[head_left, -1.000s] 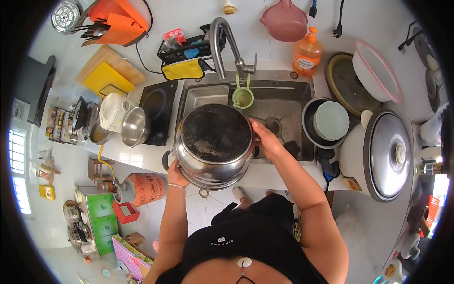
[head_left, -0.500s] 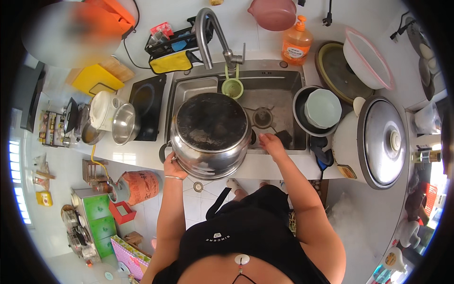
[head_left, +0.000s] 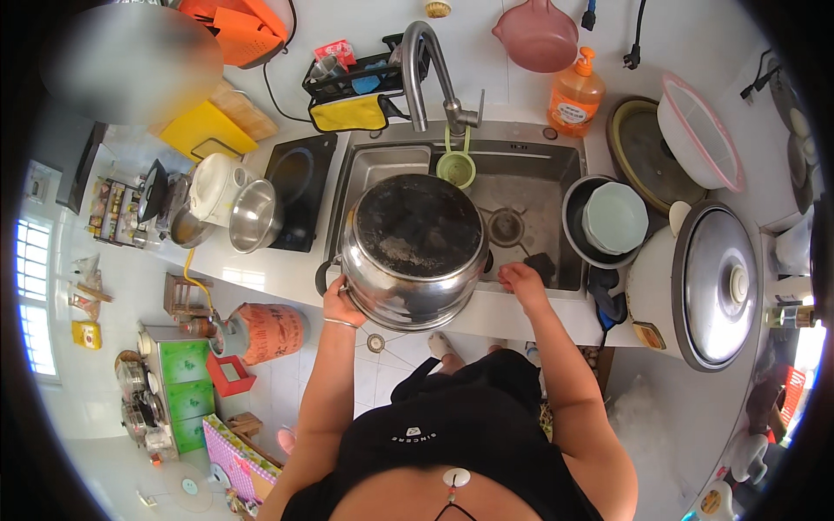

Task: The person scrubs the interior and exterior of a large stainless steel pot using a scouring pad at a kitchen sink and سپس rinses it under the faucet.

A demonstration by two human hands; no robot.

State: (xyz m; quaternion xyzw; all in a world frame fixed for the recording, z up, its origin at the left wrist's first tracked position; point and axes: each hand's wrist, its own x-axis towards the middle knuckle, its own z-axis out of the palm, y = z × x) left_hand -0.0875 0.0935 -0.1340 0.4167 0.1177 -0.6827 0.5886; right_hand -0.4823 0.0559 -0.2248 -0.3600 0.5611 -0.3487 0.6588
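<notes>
A large stainless steel pot [head_left: 415,291] is tipped over the sink's front edge, its sooty black base facing up. My left hand [head_left: 345,306] is closed round the pot's rim, below its black side handle. My right hand [head_left: 524,284] hovers at the front of the sink [head_left: 556,174], to the right of the pot and apart from it. Its fingers are curled together; whether anything is in them is hidden. A dark scouring pad [head_left: 540,266] lies in the sink just behind that hand. From the faucet [head_left: 452,104] hangs a green strainer [head_left: 456,168].
Right of the sink stand stacked bowls [head_left: 615,217] and a big lidded pot [head_left: 695,286]. An orange soap bottle [head_left: 575,95] is behind. Left are a black induction cooktop [head_left: 300,195], a steel bowl [head_left: 254,215] and a yellow cutting board [head_left: 204,132]. A gas cylinder [head_left: 269,333] stands below.
The whole view has shifted, so the scene sits further right in the picture. The pot and my left hand's grip look the same; my right hand stays curled beside the pot.
</notes>
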